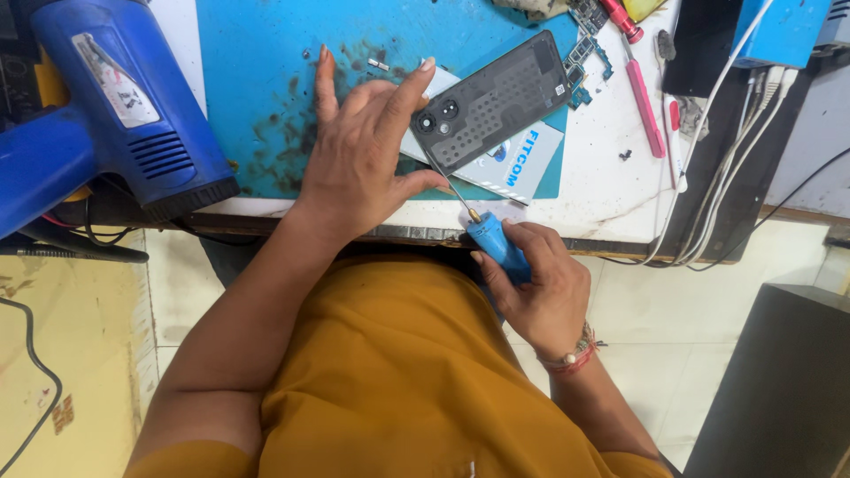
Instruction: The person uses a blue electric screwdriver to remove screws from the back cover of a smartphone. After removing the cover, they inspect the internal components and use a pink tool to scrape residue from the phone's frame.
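Phone (pixel 491 99) lies back-up with the cover off, dark inner frame and camera lenses showing, on the blue mat (pixel 257 71) atop a white card (pixel 522 164), mid-bench near the front edge. My left hand (pixel 359 155) is spread, fingers fanned, thumb and palm edge steadying the phone's near-left corner, pinching nothing. My right hand (pixel 540 283) is closed around the blue handle of a screwdriver (pixel 482 226), its thin shaft angled up-left with the tip at the phone's near edge by the lenses. I read this as working a frame screw; next move needs the tip seated square and light downward pressure so it doesn't slip. Blue heat gun (pixel 115 115) far left, pink tool (pixel 645 106) and circuit boards (pixel 586 53) to the right, white cables (pixel 726 177) beyond
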